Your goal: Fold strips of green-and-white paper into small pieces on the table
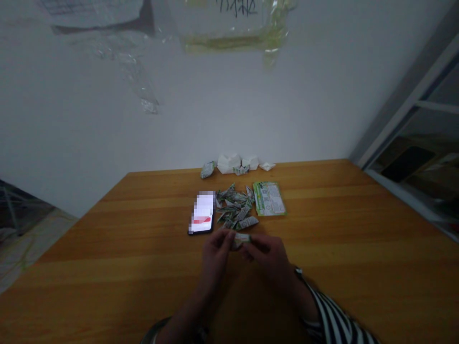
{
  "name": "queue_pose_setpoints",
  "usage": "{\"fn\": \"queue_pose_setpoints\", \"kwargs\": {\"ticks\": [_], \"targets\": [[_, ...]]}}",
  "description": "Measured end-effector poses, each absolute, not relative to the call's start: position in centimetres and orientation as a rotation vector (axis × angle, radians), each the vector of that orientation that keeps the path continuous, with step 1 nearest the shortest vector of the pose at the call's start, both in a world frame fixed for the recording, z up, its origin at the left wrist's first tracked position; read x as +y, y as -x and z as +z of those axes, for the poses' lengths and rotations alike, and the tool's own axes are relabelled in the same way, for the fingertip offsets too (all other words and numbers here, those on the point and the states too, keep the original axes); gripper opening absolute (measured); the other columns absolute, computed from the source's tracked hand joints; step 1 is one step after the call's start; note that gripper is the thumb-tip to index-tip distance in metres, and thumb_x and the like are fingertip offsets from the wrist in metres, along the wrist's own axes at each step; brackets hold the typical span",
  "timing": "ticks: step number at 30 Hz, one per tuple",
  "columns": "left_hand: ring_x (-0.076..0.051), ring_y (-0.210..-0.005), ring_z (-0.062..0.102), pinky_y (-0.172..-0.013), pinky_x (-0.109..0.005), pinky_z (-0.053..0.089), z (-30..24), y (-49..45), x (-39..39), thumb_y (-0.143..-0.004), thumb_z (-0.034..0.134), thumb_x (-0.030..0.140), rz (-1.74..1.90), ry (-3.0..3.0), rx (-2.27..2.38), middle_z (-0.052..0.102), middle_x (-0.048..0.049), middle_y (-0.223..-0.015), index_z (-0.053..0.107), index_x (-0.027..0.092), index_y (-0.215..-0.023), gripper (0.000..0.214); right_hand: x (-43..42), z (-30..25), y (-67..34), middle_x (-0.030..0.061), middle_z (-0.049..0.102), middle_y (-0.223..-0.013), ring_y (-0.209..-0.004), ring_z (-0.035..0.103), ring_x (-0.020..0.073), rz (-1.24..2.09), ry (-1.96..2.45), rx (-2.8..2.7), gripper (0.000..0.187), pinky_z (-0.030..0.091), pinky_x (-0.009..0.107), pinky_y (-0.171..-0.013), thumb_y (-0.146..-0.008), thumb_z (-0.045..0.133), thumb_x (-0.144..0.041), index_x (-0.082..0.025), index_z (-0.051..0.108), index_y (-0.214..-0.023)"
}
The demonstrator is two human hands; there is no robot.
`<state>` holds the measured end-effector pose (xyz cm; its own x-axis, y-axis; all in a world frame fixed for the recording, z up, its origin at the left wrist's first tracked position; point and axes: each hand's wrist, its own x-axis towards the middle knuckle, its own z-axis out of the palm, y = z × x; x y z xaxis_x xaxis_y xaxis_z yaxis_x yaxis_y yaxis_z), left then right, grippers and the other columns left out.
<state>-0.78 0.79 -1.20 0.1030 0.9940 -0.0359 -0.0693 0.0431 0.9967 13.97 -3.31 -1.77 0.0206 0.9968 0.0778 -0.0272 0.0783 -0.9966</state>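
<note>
Between my two hands is a small white-and-green paper packet (242, 237), raised a little above the table's near half. My left hand (217, 251) pinches its left end between thumb and fingers. The fingers of my right hand (268, 253) are closed on its right end. Just beyond my hands lies a loose pile of folded green-and-white packets (234, 208). A phone (202, 212) with a lit screen lies flat at the pile's left. On the pile's right lies a flat green-and-white printed pouch (269, 198).
Crumpled white tissues (229, 164) and a crumpled wrapper (207, 169) sit along the far edge of the wooden table (143, 248), against the white wall (233, 105). A shelf frame (405, 102) stands beyond the table's right side.
</note>
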Motion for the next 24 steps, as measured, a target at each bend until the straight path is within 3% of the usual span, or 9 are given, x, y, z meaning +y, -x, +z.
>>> {"fn": "queue_pose_setpoints", "kwargs": {"ticks": [4, 10, 15, 24], "targets": [[-0.009, -0.051, 0.052, -0.053, -0.020, 0.042, -1.6, -0.2, 0.4, -0.073, 0.072, 0.037, 0.952, -0.798, 0.830, 0.059, 0.0023, -0.058, 0.061, 0.015, -0.065, 0.026, -4.1, -1.4, -13.6, 0.0000, 0.071, -0.070, -0.058, 0.063, 0.0147, 0.833, 1.186, -1.378, 0.037, 0.052, 0.025, -0.057, -0.079, 0.067, -0.026, -0.020, 0.068, -0.115], [-0.014, -0.062, 0.065, -0.065, -0.024, 0.050, -1.7, -1.2, -0.8, -0.080, 0.067, 0.026, 0.811, -0.594, 0.627, 0.069, -0.0027, -0.068, 0.067, 0.016, -0.076, 0.011, -4.5, -1.4, -13.3, 0.0080, 0.077, -0.089, -0.071, 0.071, 0.0212, 0.541, 1.313, -1.436, 0.027, 0.056, 0.030, -0.068, -0.083, 0.061, -0.025, -0.017, 0.073, -0.106], [-0.017, -0.057, 0.066, -0.060, -0.026, 0.052, -1.8, -1.3, -0.8, -0.075, 0.071, 0.022, 0.783, -0.597, 0.665, 0.070, -0.0029, -0.063, 0.067, 0.015, -0.072, 0.008, -4.4, -1.7, -13.4, 0.0093, 0.075, -0.101, -0.084, 0.073, 0.0238, 0.468, 1.297, -1.562, 0.027, 0.057, 0.033, -0.076, -0.087, 0.057, -0.026, -0.021, 0.071, -0.110], [-0.017, -0.060, 0.067, -0.065, -0.027, 0.052, -1.7, -1.5, -1.0, -0.073, 0.073, 0.026, 0.757, -0.599, 0.694, 0.069, -0.0037, -0.062, 0.067, 0.015, -0.073, 0.012, -4.7, -1.7, -13.3, 0.0124, 0.076, -0.088, -0.072, 0.071, 0.0224, 0.410, 1.346, -1.539, 0.028, 0.056, 0.033, -0.069, -0.086, 0.052, -0.025, -0.015, 0.071, -0.105]]}}
